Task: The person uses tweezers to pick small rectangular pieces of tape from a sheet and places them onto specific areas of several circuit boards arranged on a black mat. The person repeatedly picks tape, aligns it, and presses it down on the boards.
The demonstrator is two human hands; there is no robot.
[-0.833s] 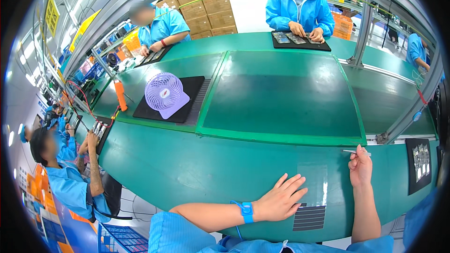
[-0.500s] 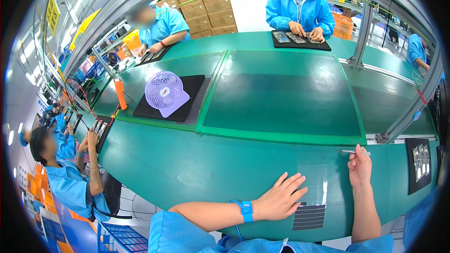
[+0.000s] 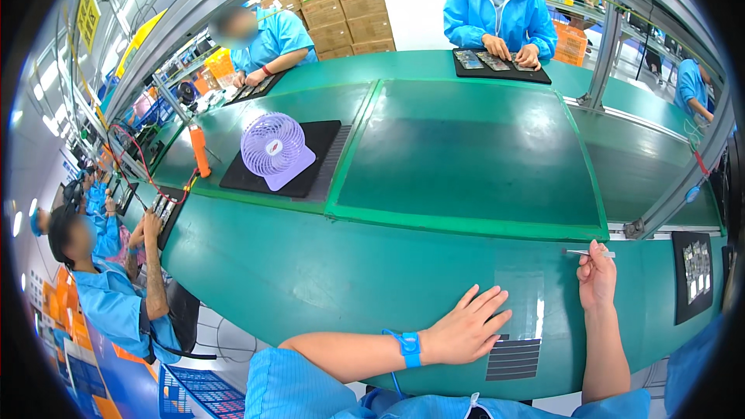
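Silvery slim tool [image 3: 576, 252] is pinched in the fingers of my right hand [image 3: 596, 283], tip poking out left. Left hand [image 3: 463, 335] has fingers spread on the table [image 3: 341, 279], dark striped sheet [image 3: 512, 361] beside its thumb; careless sweep could shift it, loose pinch could drop the tool.

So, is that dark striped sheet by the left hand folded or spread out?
Spread out: the dark striped sheet lies flat on the green table beside the left hand, its pale lines straight, with no fold showing.
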